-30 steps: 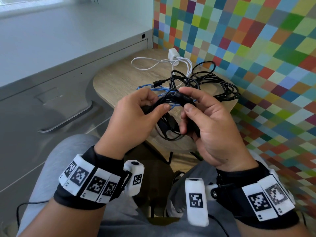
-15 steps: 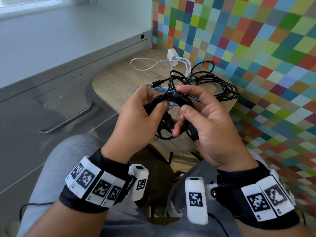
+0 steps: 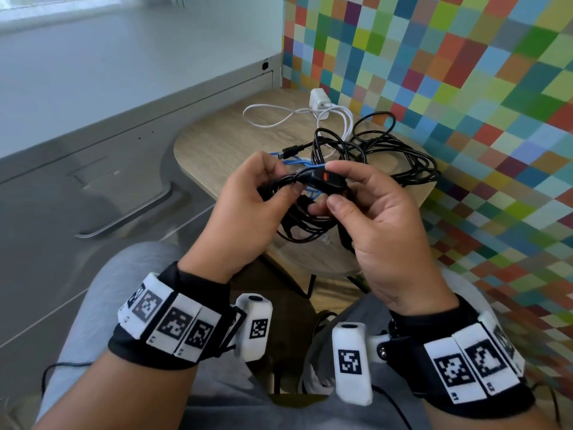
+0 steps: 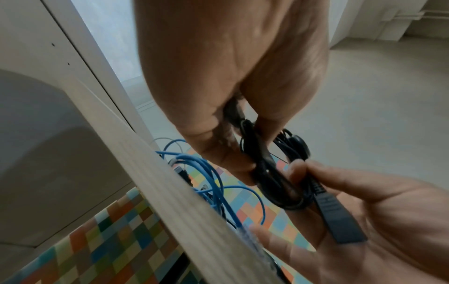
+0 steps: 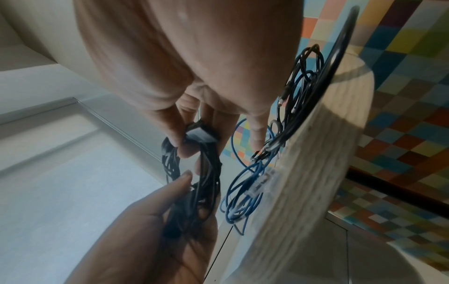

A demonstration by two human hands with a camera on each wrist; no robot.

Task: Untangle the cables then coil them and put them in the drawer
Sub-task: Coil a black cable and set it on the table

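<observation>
I hold a small coil of black cable [image 3: 299,226] above the near edge of the round wooden table [image 3: 217,144]. My left hand [image 3: 280,181] grips one side of the coil [image 4: 267,173]. My right hand [image 3: 335,184] pinches the cable's black plug [image 3: 325,179], which has a red mark, between thumb and index finger; the plug [image 5: 201,134] lies across the top of the coil. A blue cable [image 3: 297,162] lies loose on the table just behind my hands. Farther back is a tangle of black cables [image 3: 390,150], and a white charger [image 3: 318,99] with its white cable [image 3: 273,117].
A grey drawer front with a long handle [image 3: 124,218] stands at the left of the table. The multicoloured tiled wall [image 3: 465,88] runs along the right and back. My grey-trousered legs [image 3: 93,305] sit below the hands.
Both hands have lifted the coil slightly. My right hand has turned the plug so that its red mark faces up and has brought it over the top of the coil.
</observation>
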